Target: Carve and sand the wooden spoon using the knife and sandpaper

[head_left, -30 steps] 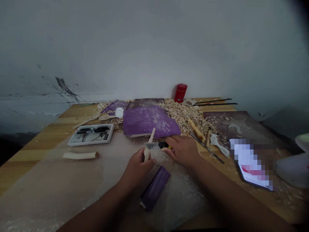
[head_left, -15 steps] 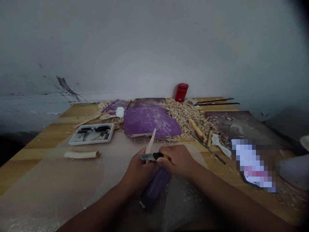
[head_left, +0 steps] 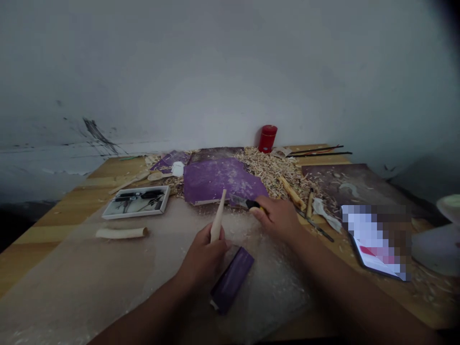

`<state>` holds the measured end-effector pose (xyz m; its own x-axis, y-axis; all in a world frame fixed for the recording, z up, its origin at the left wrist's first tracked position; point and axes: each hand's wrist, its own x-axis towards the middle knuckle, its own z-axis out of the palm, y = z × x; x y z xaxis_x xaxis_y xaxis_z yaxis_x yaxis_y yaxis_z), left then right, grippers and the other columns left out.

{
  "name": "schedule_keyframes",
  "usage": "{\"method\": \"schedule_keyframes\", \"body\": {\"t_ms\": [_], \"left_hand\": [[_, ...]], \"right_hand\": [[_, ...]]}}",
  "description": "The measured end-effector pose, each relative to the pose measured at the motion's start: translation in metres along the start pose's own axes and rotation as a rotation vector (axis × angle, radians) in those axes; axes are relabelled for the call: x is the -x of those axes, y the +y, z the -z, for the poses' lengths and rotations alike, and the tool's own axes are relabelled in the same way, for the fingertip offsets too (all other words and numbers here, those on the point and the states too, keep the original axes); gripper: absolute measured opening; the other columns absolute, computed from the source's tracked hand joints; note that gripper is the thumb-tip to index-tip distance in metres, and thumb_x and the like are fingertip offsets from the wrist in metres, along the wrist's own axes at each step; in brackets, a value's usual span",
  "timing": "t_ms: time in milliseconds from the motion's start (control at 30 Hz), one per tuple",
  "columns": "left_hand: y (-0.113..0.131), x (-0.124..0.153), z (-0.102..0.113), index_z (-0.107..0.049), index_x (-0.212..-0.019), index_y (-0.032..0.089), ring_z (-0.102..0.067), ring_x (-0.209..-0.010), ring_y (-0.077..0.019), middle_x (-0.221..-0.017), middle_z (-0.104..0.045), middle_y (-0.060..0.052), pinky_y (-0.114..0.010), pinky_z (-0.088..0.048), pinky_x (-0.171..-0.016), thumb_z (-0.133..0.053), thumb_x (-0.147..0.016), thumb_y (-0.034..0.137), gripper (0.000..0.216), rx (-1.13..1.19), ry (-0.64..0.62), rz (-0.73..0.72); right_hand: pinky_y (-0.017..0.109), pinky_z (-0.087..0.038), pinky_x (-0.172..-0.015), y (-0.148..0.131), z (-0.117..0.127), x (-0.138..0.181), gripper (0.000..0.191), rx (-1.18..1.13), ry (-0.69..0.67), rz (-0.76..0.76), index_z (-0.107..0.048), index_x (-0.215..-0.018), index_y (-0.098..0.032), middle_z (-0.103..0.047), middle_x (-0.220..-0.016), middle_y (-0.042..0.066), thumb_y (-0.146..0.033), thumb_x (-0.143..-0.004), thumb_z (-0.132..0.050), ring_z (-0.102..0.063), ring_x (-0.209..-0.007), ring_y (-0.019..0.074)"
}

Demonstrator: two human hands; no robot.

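Pale wooden stick in the left hand, which clasps it low: the lower end sits inside the grip, thumb across it, and the narrow tip slants up and slightly right. Left forearm rises from the lower left, right forearm from the lower right. The right hand is wrapped around a utility knife, blade pointing left, just beside the stick's tip, a gap showing.

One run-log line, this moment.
left hand: holding wooden stick | right hand: holding knife | blade: beside stick's upper end | red canister: near wall
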<state>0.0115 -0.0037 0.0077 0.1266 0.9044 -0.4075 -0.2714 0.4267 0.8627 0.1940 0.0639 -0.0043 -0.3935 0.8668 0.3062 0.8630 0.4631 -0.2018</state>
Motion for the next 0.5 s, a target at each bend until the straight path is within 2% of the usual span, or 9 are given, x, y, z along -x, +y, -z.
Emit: {"method": "schedule_keyframes", "body": {"t_ms": [133,267,400,500], "left_hand": [[-0.004,-0.002,0.000,-0.034,-0.060,0.020,-0.019,-0.024,-0.0020,-0.031,-0.026,0.013,-0.016,-0.012,-0.030,-0.053,-0.058,0.014,0.019,0.120,0.002,0.012],[-0.006,-0.001,-0.001,-0.037,-0.062,0.019,-0.021,-0.023,-0.0027,-0.030,-0.029,0.012,-0.016,-0.011,-0.029,-0.052,-0.055,0.010,0.019,0.151,-0.039,0.044],[-0.006,-0.001,0.001,-0.036,-0.058,0.018,-0.027,-0.026,-0.0024,-0.034,-0.035,0.010,-0.015,-0.018,-0.030,-0.047,-0.050,0.003,0.020,0.217,-0.109,0.009],[-0.008,0.000,0.004,-0.034,-0.055,0.018,-0.019,-0.024,-0.0021,-0.033,-0.032,0.010,-0.015,-0.013,-0.027,-0.045,-0.055,0.004,0.018,0.226,-0.173,0.012]], "right_hand": [[0.022,-0.024,-0.052,-0.025,-0.006,0.008,0.044,-0.196,-0.102,0.163,-0.052,-0.078,-0.019,-0.058,-0.067,0.001,-0.051,-0.084,-0.022,-0.053,-0.061,0.0125],[0.021,-0.023,-0.050,-0.039,-0.009,0.014,0.042,-0.265,-0.191,0.234,-0.051,-0.076,-0.019,-0.057,-0.063,-0.001,-0.049,-0.085,-0.023,-0.051,-0.057,0.0108],[0.022,-0.022,-0.052,-0.035,-0.009,0.013,0.043,-0.187,-0.147,0.266,-0.051,-0.076,-0.019,-0.058,-0.066,0.000,-0.051,-0.084,-0.024,-0.051,-0.060,0.0122],[0.023,-0.022,-0.053,-0.024,-0.007,0.009,0.046,-0.094,-0.100,0.248,-0.053,-0.079,-0.019,-0.059,-0.070,0.003,-0.055,-0.082,-0.024,-0.051,-0.064,0.0140]]}}
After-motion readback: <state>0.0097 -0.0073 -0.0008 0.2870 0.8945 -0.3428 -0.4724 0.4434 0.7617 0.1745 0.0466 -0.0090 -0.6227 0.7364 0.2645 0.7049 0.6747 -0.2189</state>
